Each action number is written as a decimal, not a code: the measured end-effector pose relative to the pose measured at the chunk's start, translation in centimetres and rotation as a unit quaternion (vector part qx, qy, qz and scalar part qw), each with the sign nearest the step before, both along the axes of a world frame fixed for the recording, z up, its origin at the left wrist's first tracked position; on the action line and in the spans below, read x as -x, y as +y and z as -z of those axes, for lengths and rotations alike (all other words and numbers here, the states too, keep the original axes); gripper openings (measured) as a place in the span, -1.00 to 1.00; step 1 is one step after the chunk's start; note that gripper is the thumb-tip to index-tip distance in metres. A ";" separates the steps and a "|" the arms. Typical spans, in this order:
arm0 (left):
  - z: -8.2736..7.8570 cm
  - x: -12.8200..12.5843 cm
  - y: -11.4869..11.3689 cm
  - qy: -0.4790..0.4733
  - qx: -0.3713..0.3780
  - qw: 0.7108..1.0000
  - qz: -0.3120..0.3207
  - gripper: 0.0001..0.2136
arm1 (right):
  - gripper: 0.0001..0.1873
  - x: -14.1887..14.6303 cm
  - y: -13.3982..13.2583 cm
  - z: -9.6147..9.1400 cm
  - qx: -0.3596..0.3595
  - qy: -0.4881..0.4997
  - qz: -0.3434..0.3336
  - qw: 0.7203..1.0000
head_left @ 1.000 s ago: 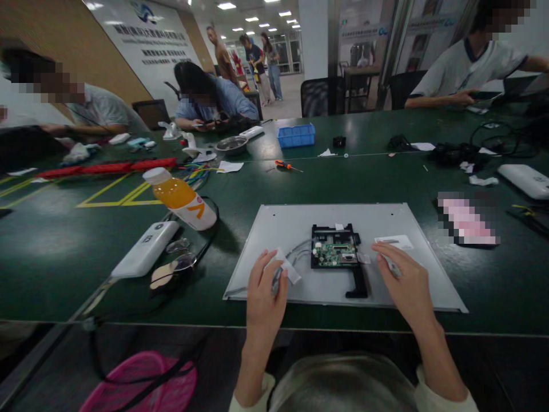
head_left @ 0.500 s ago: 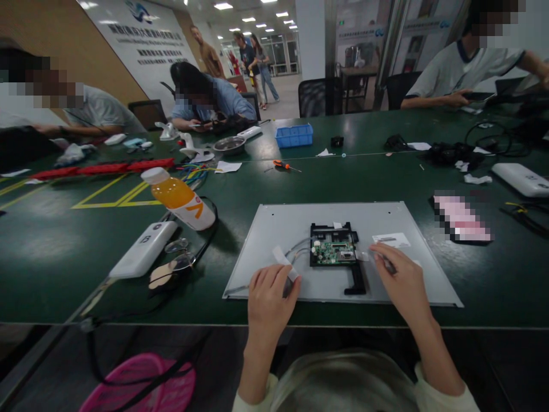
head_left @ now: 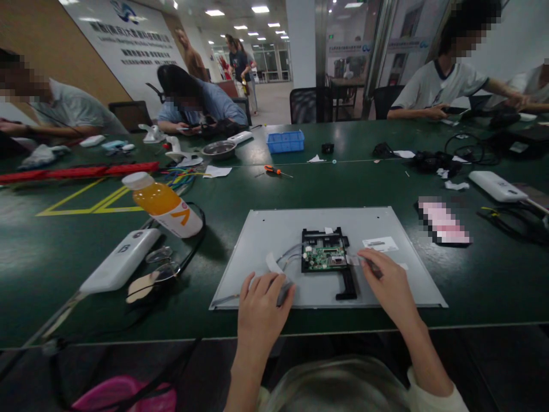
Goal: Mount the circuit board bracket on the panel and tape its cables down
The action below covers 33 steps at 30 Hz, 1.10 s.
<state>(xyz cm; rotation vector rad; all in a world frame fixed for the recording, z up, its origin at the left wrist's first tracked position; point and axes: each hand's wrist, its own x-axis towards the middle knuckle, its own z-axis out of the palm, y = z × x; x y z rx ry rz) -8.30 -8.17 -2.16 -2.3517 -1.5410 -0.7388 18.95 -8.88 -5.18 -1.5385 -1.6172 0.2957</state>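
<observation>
Green bench [head_left: 231,191]; grey panel [head_left: 278,223] flat on it, along the near edge. Black frame [head_left: 347,284] sits mid-panel, its leg pointing to the panel's near edge. Left hand [head_left: 262,300] over the panel's near edge, toward the near-left corner, fingers curled, thumb apart; contents, if any, can't be told. Right hand [head_left: 388,280] between frame and panel's right edge, fingers bent, fingertips at a clear tab [head_left: 354,260], possibly pinching it, too blurry to confirm. Green circuit board [head_left: 319,257] inside frame, grey cables [head_left: 293,250] leaving its left edge.
</observation>
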 end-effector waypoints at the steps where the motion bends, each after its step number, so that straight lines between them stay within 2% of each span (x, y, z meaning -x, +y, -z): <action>1: 0.0 0.0 0.1 0.006 0.002 1.000 0.000 -0.89 | -0.71 0.0 0.0 0.0 0.002 -0.003 -0.004 1.000; 6: 0.2 0.3 0.8 0.035 0.005 0.999 0.007 -0.88 | -0.69 0.0 0.2 0.3 0.014 -0.022 -0.026 0.999; 9: -0.6 0.6 1.4 0.029 -0.013 0.999 0.007 -0.88 | -0.68 -0.1 0.3 0.4 0.016 -0.029 -0.036 0.999; 12: -2.3 1.0 2.0 -0.011 -0.092 0.996 -0.007 -0.89 | -0.69 0.0 0.4 0.3 0.018 -0.043 -0.037 0.998; 16: -4.7 1.7 2.5 -0.080 -0.221 0.971 -0.040 -0.81 | -0.69 0.2 0.8 0.0 0.015 -0.064 -0.035 0.997; 20: -5.3 2.5 2.6 -0.088 -0.292 0.951 -0.055 -0.70 | -0.73 0.5 1.2 -0.2 0.016 -0.072 -0.043 0.996; 22: -4.8 2.9 2.9 -0.057 -0.286 0.955 -0.045 -0.72 | -0.73 0.5 1.3 -0.3 0.015 -0.073 -0.042 0.996; 27: -2.7 3.5 3.8 0.041 -0.174 0.983 -0.044 -0.87 | -0.70 0.5 1.4 -0.8 0.019 -0.072 -0.037 0.997; 33: -1.7 4.6 4.2 0.058 -0.121 0.990 -0.043 -0.89 | -0.70 0.2 1.0 -1.4 0.044 -0.049 -0.037 0.997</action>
